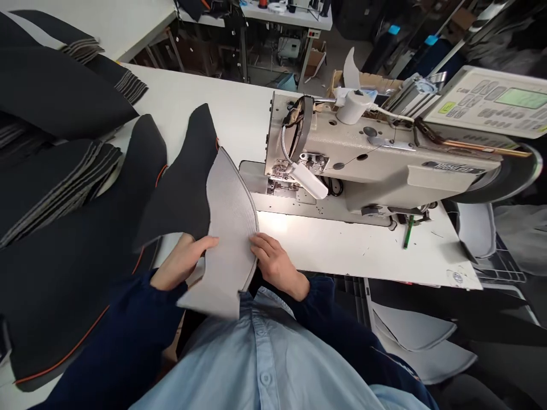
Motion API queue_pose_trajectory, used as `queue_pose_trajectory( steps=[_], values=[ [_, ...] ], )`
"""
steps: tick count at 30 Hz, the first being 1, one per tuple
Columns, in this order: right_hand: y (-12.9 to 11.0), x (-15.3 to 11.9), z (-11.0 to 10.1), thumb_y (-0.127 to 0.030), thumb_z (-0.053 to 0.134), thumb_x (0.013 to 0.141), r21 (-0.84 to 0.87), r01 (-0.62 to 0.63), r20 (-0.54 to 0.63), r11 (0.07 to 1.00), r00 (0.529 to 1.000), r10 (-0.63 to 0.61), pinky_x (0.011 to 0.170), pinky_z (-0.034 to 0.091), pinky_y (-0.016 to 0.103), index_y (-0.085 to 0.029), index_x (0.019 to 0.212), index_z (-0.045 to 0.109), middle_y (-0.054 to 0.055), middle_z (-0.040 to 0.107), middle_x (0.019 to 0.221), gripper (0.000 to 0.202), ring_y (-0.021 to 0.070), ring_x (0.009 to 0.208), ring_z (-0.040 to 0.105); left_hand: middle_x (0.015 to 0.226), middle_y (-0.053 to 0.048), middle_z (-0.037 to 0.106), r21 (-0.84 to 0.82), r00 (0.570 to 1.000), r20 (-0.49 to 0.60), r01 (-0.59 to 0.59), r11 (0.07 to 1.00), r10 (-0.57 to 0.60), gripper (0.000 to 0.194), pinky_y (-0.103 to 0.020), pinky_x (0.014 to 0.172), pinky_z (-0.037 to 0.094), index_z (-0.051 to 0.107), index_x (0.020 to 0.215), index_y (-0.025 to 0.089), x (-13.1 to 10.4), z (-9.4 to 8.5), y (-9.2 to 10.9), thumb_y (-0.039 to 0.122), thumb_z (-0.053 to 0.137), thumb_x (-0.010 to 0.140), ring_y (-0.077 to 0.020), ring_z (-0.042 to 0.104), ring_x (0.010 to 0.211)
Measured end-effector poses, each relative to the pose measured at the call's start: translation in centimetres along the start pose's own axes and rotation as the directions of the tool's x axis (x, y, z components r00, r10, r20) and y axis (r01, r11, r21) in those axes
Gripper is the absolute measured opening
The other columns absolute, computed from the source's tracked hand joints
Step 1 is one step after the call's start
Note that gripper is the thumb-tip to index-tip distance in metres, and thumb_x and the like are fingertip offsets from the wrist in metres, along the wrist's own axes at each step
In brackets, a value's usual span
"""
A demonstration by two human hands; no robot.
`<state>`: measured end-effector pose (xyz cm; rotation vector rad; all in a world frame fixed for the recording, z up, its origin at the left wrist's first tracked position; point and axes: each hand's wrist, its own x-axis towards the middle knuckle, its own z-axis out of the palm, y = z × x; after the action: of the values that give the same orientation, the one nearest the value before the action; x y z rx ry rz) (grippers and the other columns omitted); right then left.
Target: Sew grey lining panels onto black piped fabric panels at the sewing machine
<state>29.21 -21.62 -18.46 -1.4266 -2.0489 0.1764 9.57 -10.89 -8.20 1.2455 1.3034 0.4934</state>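
A cut fabric piece (233, 222), with its light grey mesh side up and a dark edge along its right curve, lies between my hands over the table's front edge. My left hand (186, 259) grips its left side, thumb on top and fingers hidden underneath. On the right curved edge, my right hand (276, 262) is closed, its fingertips on top and its thumb out of sight. A black panel (183, 176) extends from the grey piece's left side; whether the two are joined I cannot tell. The sewing machine (342, 148) stands to the right, apart from both hands.
Stacks of black fabric panels (51, 199) cover the left of the table, some with orange edging. A control panel (491, 99) sits atop the machine's right end. A green-handled tool (408, 232) lies near its base. Grey pieces (427, 341) rest below the table at right.
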Motion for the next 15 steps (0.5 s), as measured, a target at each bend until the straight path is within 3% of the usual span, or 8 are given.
queue_pose_trajectory(
  steps=[4,7,11,15],
  values=[
    [1.2,1.3,-0.2,-0.002,0.045,0.077,-0.099,-0.072,0.105,0.993,0.991,0.082,0.109,0.037,0.054,0.0,0.134,0.043,0.029,0.026,0.152,0.058,0.0346,0.146,0.017,0.101,-0.008,0.069,0.192,0.992,0.067,-0.118,0.974,0.107,0.029,-0.033,0.086,0.051,0.068,0.094,0.015,-0.2,0.3,1.3,0.035,0.06,0.075,-0.028,0.06,0.101],
    [2.4,2.6,-0.2,-0.002,0.042,0.08,-0.192,-0.076,0.171,0.978,0.979,0.109,0.11,0.034,0.055,-0.001,0.143,0.035,0.026,0.031,0.15,0.063,0.0331,0.143,0.025,0.097,-0.008,0.071,0.298,0.973,0.129,-0.221,0.929,0.19,0.032,-0.031,0.086,0.051,0.069,0.092,0.016,0.2,0.7,2.9,0.041,0.055,0.078,-0.0281,0.061,0.1],
    [3.6,4.0,-0.6,-0.003,0.041,0.084,-0.302,-0.057,0.191,0.952,0.974,0.119,0.109,0.031,0.059,-0.002,0.138,0.043,0.024,0.041,0.146,0.054,0.0338,0.133,0.041,0.097,-0.007,0.07,0.398,0.946,0.144,-0.323,0.859,0.29,0.036,-0.031,0.084,0.051,0.067,0.094,0.015,2.0,1.7,5.4,0.044,0.054,0.076,-0.0278,0.062,0.096],
    [4.5,4.9,-1.4,-0.006,0.042,0.087,-0.389,-0.093,0.166,0.917,0.972,0.169,0.109,0.029,0.059,-0.002,0.133,0.049,0.022,0.05,0.139,0.046,0.0338,0.128,0.045,0.094,-0.007,0.069,0.408,0.926,0.175,-0.378,0.831,0.335,0.038,-0.033,0.086,0.051,0.065,0.094,0.012,4.1,2.8,7.1,0.042,0.053,0.075,-0.0275,0.061,0.094]
  ],
)
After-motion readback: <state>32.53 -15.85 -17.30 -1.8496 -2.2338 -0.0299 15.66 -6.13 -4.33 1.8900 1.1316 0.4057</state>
